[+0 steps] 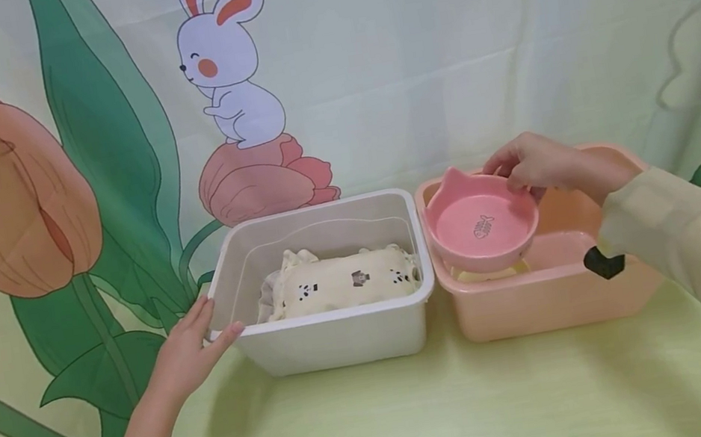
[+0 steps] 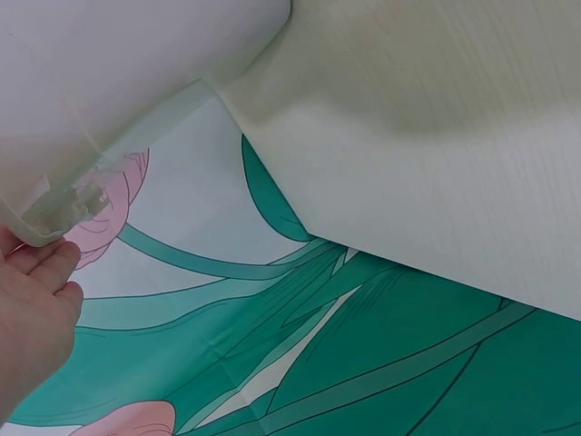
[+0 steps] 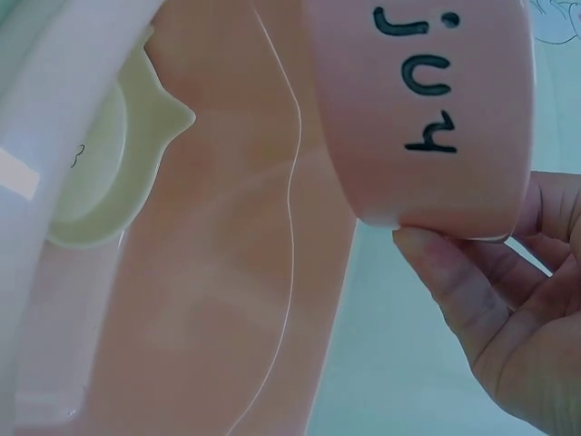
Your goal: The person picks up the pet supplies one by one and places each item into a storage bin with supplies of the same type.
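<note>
My right hand (image 1: 535,162) pinches the far rim of a pink cat-eared bowl (image 1: 482,223) with a fishbone mark, holding it tilted above the pink tub (image 1: 555,293). In the right wrist view the thumb (image 3: 454,282) presses the pink bowl's (image 3: 427,100) outer wall, which bears black lettering. A pale yellow bowl (image 3: 100,173) lies inside the pink tub (image 3: 227,300). My left hand (image 1: 189,348) rests with straight fingers against the left corner of the white tub (image 1: 334,338), which holds a folded cream cloth (image 1: 342,280) with small prints. The left wrist view shows my fingers (image 2: 41,272) touching the white tub's rim (image 2: 64,204).
Both tubs stand side by side on a light green table (image 1: 460,406), close to a hanging backdrop (image 1: 107,134) printed with a rabbit, tulips and leaves. The backdrop also drapes down at the table's left side.
</note>
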### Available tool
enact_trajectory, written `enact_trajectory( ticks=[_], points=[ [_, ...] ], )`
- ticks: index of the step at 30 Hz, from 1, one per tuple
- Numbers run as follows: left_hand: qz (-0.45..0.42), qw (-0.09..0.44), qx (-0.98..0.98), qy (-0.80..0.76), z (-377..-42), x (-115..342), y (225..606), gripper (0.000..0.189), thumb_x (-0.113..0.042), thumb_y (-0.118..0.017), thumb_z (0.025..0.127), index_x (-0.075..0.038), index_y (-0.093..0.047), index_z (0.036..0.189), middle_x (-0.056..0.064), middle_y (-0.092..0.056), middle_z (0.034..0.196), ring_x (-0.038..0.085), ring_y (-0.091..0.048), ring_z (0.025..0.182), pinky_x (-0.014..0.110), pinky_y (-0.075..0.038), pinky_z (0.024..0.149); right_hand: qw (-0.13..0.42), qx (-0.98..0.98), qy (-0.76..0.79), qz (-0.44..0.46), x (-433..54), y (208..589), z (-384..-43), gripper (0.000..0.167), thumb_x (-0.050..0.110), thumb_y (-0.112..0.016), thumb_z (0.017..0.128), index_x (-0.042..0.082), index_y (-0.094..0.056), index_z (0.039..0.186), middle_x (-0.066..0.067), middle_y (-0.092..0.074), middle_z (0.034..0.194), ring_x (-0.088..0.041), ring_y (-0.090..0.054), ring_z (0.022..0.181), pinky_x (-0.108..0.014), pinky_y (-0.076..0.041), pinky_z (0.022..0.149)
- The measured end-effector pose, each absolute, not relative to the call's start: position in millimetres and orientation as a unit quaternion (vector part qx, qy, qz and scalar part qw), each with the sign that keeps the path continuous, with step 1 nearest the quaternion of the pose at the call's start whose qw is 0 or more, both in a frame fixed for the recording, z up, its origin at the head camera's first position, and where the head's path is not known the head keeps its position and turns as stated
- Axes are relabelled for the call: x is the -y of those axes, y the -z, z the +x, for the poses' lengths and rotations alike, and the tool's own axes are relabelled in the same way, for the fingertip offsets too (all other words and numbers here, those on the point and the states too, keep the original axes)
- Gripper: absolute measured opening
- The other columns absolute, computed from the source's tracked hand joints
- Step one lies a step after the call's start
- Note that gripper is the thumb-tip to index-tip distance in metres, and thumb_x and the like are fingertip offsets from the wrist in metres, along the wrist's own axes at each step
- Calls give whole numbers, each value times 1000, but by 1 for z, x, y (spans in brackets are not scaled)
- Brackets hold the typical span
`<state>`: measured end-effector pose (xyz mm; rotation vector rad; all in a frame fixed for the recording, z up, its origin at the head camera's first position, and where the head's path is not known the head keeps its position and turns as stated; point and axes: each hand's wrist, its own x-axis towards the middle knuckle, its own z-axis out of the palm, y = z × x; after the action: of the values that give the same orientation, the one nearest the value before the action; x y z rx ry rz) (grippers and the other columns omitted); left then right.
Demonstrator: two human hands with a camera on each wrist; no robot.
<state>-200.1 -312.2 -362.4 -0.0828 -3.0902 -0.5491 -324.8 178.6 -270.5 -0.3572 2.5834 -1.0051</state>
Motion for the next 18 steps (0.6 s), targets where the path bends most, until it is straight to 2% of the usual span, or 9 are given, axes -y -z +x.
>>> enact_trajectory(
  ticks=[18],
  points=[
    [-29, 4, 985, 171, -201, 314, 364, 82, -57, -39, 86, -1, -17, 140, 18, -13, 147, 46, -18, 129, 64, -22, 96, 163, -909, 362, -125, -186, 278, -334, 42, -5, -46, 80, -3, -49, 122, -24, -55, 109, -19, -60, 65, -35, -54, 59]
  ],
)
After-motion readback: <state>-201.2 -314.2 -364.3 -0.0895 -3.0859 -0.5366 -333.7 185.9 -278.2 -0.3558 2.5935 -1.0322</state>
